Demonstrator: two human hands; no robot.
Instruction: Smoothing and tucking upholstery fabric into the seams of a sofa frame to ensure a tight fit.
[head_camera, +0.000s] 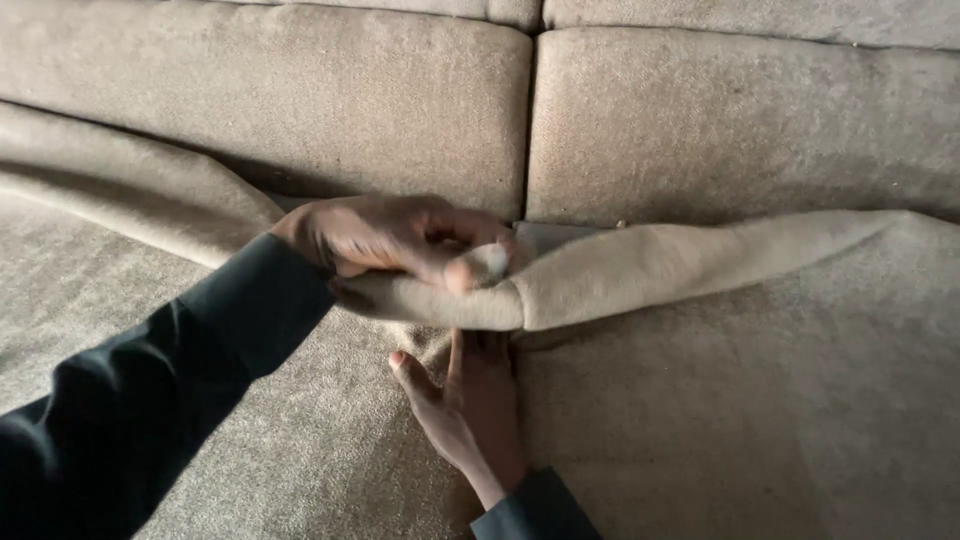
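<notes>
A beige sofa fills the view, and the back edges of its two seat cushions (700, 265) are lifted into a ridge. My left hand (400, 240) lies over the raised edge of the left cushion, fingers curled on the fabric near the seam, and is blurred. My right hand (470, 400) is pushed under the lifted edge at the gap between the cushions; its fingertips are hidden, the thumb sticks out to the left. A pale strip of the sofa base (550, 235) shows behind the ridge.
Two beige back cushions (740, 120) stand upright behind the seat, split by a vertical seam. The seat fabric (750, 420) spreads out to the right and left. Dark sleeves cover both my forearms.
</notes>
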